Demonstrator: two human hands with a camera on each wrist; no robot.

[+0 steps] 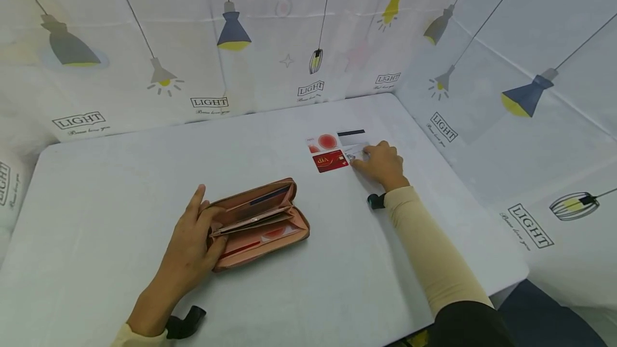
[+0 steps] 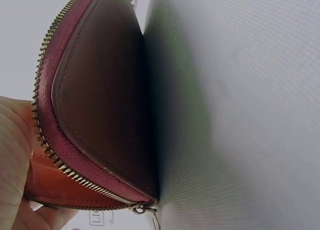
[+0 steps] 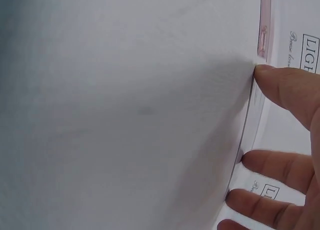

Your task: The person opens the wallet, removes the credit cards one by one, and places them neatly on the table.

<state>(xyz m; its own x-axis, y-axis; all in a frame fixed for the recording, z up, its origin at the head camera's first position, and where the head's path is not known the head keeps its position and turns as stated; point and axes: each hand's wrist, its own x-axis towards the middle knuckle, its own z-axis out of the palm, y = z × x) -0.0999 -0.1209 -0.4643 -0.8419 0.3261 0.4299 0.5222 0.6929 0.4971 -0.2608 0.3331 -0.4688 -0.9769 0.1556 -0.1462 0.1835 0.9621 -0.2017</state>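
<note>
My left hand (image 1: pixel 190 234) grips the left end of an unzipped tan wallet (image 1: pixel 301 224), thumb and fingers spreading its compartments. A red card edge and a card with a red circle show in the front compartment, and a dark strip in the back one. In the left wrist view the wallet's zipper (image 2: pixel 45 135) curves past the palm. My right hand (image 1: pixel 383 165) holds a whitish card (image 1: pixel 354 150) by its edges at the table surface, thumb and fingertips apart along it. A red VIP card (image 1: pixel 330 161), a red-circle card (image 1: pixel 324 143) and a black-striped card (image 1: pixel 351 137) lie against it.
The white table (image 1: pixel 120 191) meets a lamp-printed cloth (image 1: pixel 260 68) at the back and right. A dark wrist-camera piece (image 1: pixel 376 201) sits beside the right wrist, another (image 1: pixel 187 323) beside the left. The table's right edge runs under the right forearm.
</note>
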